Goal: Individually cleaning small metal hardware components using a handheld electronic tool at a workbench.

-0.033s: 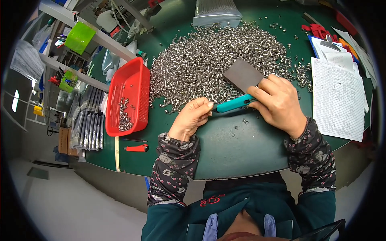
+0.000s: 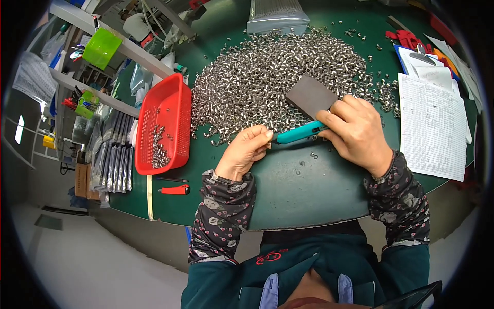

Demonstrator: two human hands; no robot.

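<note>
My right hand grips the rear end of a teal utility knife, whose dark front end points left. At that tip, my left hand is closed in a pinch; whatever lies between its fingers is too small to make out. Both hands are over the near edge of a wide heap of small shiny metal rings. A flat dark grey rectangular block rests on the heap, tilted, right behind the knife. The fingers of my right hand overlap its near corner in the view.
Left of the heap stands a red plastic basket with some rings inside. A red-handled cutter lies before it. Printed sheets and a clipboard lie at right. Behind the heap is a clear plastic bag. Loose rings dot the green table.
</note>
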